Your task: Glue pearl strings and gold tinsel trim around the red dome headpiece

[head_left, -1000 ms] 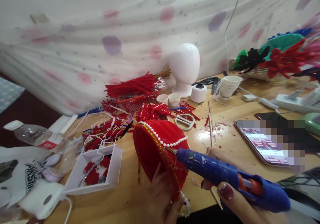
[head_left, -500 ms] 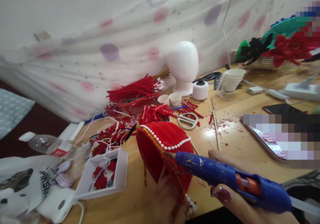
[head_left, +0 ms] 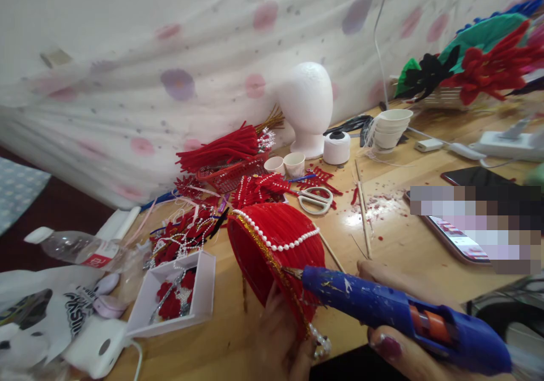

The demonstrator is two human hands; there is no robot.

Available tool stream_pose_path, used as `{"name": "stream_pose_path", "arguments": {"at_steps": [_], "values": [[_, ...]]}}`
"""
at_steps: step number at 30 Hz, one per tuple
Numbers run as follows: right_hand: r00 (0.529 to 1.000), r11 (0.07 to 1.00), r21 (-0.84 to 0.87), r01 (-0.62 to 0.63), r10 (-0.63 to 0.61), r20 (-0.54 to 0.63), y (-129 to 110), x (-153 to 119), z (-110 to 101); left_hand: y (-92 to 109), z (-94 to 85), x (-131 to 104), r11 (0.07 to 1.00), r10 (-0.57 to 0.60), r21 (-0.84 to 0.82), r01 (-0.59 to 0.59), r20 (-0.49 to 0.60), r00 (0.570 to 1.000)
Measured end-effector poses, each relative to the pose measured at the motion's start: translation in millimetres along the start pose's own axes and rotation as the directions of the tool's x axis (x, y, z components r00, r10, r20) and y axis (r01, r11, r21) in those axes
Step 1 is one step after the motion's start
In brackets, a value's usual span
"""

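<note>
My left hand (head_left: 280, 333) grips the lower edge of a red velvety headpiece (head_left: 293, 222), some fingers inside its opening. Gold glittery trim (head_left: 250, 232) lines that opening, and a string of white pearl beads (head_left: 283, 248) loops from it across the red surface. More pearls (head_left: 321, 344) hang at the bottom end of the trim. In my right hand (head_left: 397, 347) is a blue glue gun (head_left: 357, 296) with an orange part inside. Its metal nozzle points left and is at the gold trim; whether it touches cannot be made out.
Behind the headpiece lie scissors (head_left: 315, 200), a red basket (head_left: 233, 177) with red stems, paper cups (head_left: 294, 164) and a white foam head (head_left: 306, 106). To the left are a white box (head_left: 199, 316) and a plastic bottle (head_left: 76, 248). A phone (head_left: 459, 239) lies at right.
The whole view has shifted slightly. The glue gun's nozzle has slid a little down along the gold trim, and the gun sits slightly lower. Both hands keep their hold.
</note>
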State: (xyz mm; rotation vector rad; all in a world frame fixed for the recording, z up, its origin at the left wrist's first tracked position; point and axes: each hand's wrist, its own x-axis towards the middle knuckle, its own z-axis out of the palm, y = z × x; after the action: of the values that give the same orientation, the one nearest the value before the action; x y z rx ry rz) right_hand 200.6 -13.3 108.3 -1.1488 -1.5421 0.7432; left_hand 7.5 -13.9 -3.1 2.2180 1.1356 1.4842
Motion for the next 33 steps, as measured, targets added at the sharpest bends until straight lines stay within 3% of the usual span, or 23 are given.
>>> {"name": "stream_pose_path", "arguments": {"at_steps": [12, 21, 28, 33], "values": [[0.998, 0.996, 0.073, 0.049, -0.051, 0.037, 1, 7, 0, -4, -13.4, 5, 0.989, 0.104, 0.094, -0.113, 0.093, 0.990], [0.998, 0.993, 0.109, -0.045, 0.039, 0.059, 6, -6, -3, 3, -11.3, 11, 0.989, 0.096, 0.110, -0.099, 0.032, 0.995], [0.998, 0.998, 0.062, -0.034, 0.031, 0.046, 3, -9, -5, 6, -13.5, 11, 0.988, 0.069, 0.135, -0.077, 0.057, 0.996], [0.997, 0.998, -0.010, -0.059, 0.059, 0.047, 2, -15, -8, 7, -14.2, 13, 0.984, 0.084, 0.158, -0.084, 0.004, 0.996]]}}
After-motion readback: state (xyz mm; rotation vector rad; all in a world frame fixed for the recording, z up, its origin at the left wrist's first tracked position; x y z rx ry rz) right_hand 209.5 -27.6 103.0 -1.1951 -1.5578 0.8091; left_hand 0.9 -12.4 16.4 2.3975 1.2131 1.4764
